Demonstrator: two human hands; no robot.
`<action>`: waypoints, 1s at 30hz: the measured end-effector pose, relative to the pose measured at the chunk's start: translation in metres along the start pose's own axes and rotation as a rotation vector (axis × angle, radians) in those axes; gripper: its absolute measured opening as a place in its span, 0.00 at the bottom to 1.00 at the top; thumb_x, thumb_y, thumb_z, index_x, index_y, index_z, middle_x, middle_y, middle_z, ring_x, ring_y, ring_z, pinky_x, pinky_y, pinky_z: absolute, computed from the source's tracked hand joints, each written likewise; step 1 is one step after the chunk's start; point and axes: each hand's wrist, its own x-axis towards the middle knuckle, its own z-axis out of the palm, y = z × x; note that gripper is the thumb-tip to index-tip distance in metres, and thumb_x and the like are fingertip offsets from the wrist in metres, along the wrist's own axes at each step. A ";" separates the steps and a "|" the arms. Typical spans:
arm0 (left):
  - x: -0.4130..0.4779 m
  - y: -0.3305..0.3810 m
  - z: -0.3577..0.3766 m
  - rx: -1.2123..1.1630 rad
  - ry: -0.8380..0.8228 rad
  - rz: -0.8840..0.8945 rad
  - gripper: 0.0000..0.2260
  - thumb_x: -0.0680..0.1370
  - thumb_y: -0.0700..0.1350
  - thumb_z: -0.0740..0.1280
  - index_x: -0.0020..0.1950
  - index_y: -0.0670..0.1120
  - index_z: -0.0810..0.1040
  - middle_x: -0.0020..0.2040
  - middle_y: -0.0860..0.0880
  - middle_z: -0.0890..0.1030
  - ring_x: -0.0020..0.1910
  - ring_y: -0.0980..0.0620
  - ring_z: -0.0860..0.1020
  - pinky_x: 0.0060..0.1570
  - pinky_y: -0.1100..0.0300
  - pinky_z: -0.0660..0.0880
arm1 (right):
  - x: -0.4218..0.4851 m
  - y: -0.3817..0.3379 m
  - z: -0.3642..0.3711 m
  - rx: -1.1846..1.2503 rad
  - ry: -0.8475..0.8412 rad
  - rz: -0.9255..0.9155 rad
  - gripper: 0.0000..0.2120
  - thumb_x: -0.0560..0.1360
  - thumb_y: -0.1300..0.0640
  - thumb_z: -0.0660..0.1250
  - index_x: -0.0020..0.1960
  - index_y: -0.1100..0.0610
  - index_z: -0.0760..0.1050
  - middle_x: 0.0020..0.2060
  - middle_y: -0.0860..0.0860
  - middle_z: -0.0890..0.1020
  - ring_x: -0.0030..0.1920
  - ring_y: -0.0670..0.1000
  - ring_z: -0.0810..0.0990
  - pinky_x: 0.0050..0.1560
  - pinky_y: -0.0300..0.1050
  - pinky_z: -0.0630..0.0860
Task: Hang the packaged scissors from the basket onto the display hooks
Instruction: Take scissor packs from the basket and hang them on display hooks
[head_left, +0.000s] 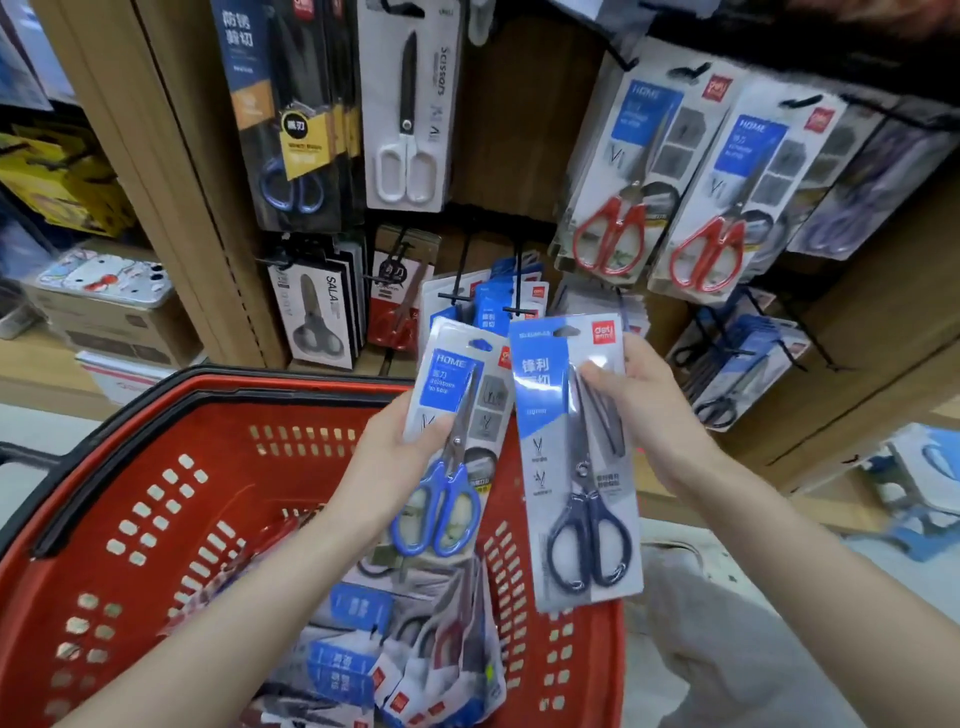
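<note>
Grip of the left hand (384, 467) curls round the blue-handled pack (457, 441), that of the right hand (639, 405) clamps the dark-handled pack (576, 467) (the taller card); both are held over the red basket (156, 519), where more packs (405, 649) lie, near the hooks (454, 296)

Over the red basket (171, 499), the left hand (387, 462) grips a blue-handled scissors pack (451, 431) and the right hand (641, 410) a dark-handled pack (574, 467), apparently just below the display hooks (457, 299).
</note>
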 end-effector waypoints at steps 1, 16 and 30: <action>0.005 0.006 0.009 -0.004 0.001 0.020 0.09 0.80 0.43 0.62 0.57 0.54 0.78 0.53 0.53 0.84 0.53 0.51 0.82 0.58 0.44 0.75 | 0.003 -0.005 -0.010 -0.006 0.029 -0.031 0.05 0.79 0.58 0.62 0.52 0.49 0.73 0.52 0.48 0.81 0.53 0.48 0.80 0.58 0.51 0.76; 0.069 0.028 0.143 0.091 -0.087 0.150 0.07 0.80 0.41 0.62 0.53 0.49 0.78 0.47 0.57 0.82 0.42 0.68 0.80 0.35 0.75 0.72 | 0.036 0.114 -0.168 -0.062 0.470 0.157 0.14 0.77 0.55 0.58 0.56 0.64 0.72 0.51 0.58 0.81 0.50 0.55 0.80 0.50 0.49 0.76; 0.122 0.014 0.236 0.223 -0.181 0.091 0.07 0.80 0.43 0.62 0.49 0.53 0.78 0.48 0.54 0.83 0.48 0.55 0.82 0.49 0.55 0.78 | 0.123 0.211 -0.255 0.004 0.649 0.375 0.13 0.77 0.58 0.53 0.51 0.66 0.72 0.44 0.60 0.81 0.44 0.59 0.80 0.36 0.45 0.71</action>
